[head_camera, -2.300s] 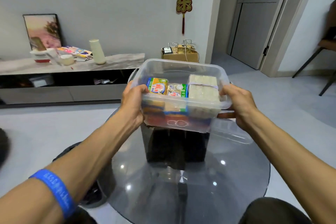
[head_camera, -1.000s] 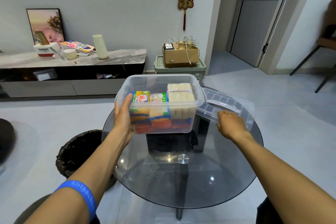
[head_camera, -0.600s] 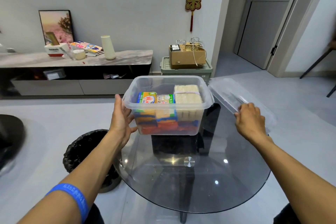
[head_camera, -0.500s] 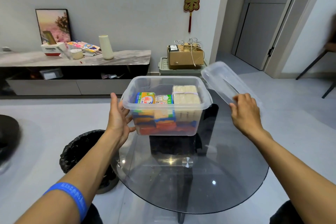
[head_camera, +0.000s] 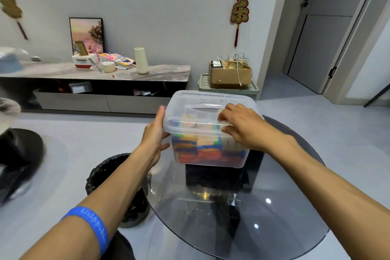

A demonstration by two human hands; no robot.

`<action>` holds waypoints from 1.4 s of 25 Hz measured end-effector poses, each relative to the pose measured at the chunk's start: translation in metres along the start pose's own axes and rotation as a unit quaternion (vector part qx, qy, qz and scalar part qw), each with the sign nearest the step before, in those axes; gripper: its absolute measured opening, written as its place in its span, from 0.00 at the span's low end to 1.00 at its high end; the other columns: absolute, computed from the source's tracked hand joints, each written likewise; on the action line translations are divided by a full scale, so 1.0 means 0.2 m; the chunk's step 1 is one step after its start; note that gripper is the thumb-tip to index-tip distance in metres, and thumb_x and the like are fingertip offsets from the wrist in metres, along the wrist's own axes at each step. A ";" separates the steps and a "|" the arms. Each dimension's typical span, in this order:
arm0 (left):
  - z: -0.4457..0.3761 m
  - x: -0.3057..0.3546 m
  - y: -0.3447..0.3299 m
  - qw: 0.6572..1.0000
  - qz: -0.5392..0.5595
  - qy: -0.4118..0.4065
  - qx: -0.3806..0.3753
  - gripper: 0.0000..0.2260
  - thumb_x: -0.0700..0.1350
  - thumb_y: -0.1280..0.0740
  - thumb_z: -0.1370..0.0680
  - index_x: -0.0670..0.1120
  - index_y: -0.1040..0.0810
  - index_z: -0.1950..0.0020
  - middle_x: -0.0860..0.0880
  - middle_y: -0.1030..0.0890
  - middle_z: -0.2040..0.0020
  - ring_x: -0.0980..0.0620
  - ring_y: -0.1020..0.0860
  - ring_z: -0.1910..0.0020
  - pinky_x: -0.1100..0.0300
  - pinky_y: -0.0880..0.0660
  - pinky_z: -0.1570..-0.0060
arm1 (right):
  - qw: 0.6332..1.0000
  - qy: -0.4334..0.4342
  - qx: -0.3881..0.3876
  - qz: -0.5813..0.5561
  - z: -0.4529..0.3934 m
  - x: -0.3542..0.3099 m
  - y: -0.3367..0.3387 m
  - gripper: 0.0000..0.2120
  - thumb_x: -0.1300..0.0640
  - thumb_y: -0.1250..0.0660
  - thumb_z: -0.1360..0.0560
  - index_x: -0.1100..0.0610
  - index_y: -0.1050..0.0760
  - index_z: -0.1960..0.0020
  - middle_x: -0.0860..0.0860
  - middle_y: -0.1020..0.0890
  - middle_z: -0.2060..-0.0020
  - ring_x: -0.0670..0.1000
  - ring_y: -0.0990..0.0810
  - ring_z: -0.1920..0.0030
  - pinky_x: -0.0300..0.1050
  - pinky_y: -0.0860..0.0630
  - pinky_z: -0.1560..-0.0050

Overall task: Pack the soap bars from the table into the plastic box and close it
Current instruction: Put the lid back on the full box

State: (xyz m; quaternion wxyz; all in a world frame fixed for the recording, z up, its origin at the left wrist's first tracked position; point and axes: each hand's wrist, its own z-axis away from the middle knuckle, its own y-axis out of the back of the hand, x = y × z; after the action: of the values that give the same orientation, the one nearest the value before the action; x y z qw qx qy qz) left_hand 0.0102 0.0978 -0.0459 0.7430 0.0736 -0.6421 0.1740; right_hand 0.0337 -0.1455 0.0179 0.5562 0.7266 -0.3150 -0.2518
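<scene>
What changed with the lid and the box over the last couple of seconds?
The lid went from lying on the glass table to the right of the box, up in the right hand, and now sits on top of the box. The right hand rests on the lid's near right edge. The left hand stayed against the box's left side, and the soap bars stayed packed inside.

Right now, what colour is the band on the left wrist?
Blue, with faint lighter lettering, on the wristband; the head view shows it.
</scene>
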 end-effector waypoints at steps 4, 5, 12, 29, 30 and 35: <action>-0.01 0.00 0.00 0.999 -0.034 -0.038 0.012 0.22 0.61 0.37 0.25 0.58 0.28 0.32 0.55 0.19 0.43 0.52 0.21 0.47 0.46 0.27 0.46 | 1.000 0.014 -0.019 -0.001 0.01 -0.02 -0.02 0.12 0.53 0.37 0.21 0.55 0.28 0.39 0.52 0.26 0.42 0.54 0.29 0.44 0.52 0.30 0.44; -0.01 0.01 0.00 0.999 -0.037 -0.037 0.012 0.21 0.58 0.35 0.25 0.58 0.28 0.32 0.56 0.18 0.45 0.52 0.21 0.49 0.47 0.26 0.48 | 0.999 0.020 -0.022 -0.014 0.02 0.00 -0.03 0.12 0.54 0.37 0.21 0.55 0.27 0.39 0.52 0.25 0.42 0.54 0.29 0.45 0.52 0.30 0.44; -0.02 0.04 -0.04 0.999 0.017 0.000 0.029 0.11 0.49 0.32 0.25 0.56 0.22 0.44 0.49 0.16 0.51 0.48 0.17 0.58 0.54 0.21 0.64 | 0.916 -0.289 0.150 -0.235 0.09 0.26 -0.17 0.12 0.57 0.39 0.22 0.50 0.20 0.43 0.50 0.24 0.38 0.56 0.31 0.36 0.58 0.33 0.36; -0.08 -0.07 -0.37 0.992 0.077 -0.094 0.042 0.18 0.39 0.32 0.25 0.49 0.26 0.37 0.60 0.16 0.63 0.57 0.17 0.59 0.55 0.21 0.54 | 0.684 -0.457 0.298 -0.484 0.18 0.54 -0.29 0.24 0.51 0.29 0.39 0.71 0.24 0.54 0.56 0.25 0.66 0.53 0.29 0.65 0.50 0.31 0.62; -0.09 -0.08 -0.37 0.991 0.076 -0.097 0.044 0.17 0.39 0.32 0.25 0.50 0.26 0.37 0.62 0.16 0.63 0.59 0.17 0.59 0.57 0.21 0.55 | 0.691 -0.454 0.304 -0.473 0.18 0.53 -0.29 0.22 0.51 0.30 0.38 0.70 0.24 0.55 0.56 0.25 0.66 0.53 0.29 0.65 0.49 0.31 0.63; -0.10 -0.07 -0.38 0.993 0.034 -0.116 0.010 0.21 0.39 0.36 0.23 0.62 0.19 0.68 0.68 0.19 0.68 0.66 0.19 0.66 0.69 0.23 0.70 | 0.714 -0.448 0.332 -0.423 0.17 0.50 -0.28 0.15 0.53 0.33 0.36 0.66 0.22 0.59 0.52 0.27 0.70 0.51 0.32 0.68 0.45 0.35 0.67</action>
State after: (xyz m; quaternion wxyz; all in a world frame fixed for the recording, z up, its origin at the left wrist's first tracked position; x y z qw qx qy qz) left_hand 0.0533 0.0312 -0.0534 0.6560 0.0785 -0.7246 0.1958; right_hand 0.0863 -0.2320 -0.0466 -0.0919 0.7240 -0.2503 -0.6363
